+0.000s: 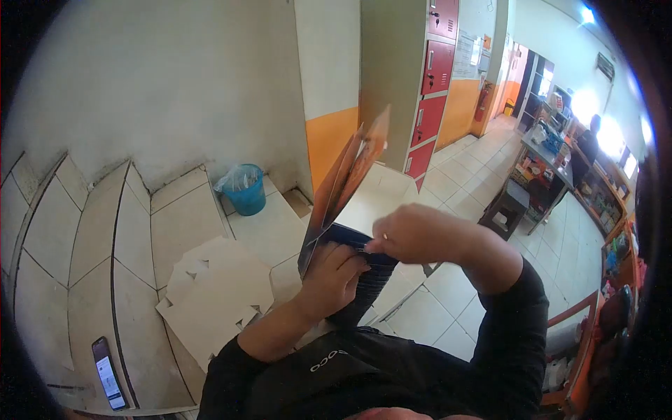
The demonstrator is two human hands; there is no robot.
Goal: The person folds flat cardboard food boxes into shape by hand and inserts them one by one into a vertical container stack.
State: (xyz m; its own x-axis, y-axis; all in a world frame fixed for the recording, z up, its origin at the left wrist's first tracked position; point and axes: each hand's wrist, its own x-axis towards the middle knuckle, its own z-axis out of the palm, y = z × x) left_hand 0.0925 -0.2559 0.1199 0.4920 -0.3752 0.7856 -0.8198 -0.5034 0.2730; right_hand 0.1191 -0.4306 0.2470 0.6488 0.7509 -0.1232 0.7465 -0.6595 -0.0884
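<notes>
A cardboard box point(336, 189) with orange and dark blue printing stands in front of my body, its flaps upright and a white inner face showing. Beneath it is a stack of dark, layered cardboard edges point(374, 280). My left hand point(332, 276) is curled on the near side of the box, fingers bent over its blue edge. On the other side, my right hand point(409, 234) has its fingers closed at the blue panel's edge; a ring shows on one finger. Exactly what the right fingertips pinch is hidden.
Flat white cardboard blanks point(217, 287) lie on the tiled steps to the left. Nearby are a phone point(110, 374) and a blue bucket point(245, 189). Red lockers point(437, 70) rise ahead. Further right are a stool point(507, 206), a table point(549, 157) and a person point(586, 147).
</notes>
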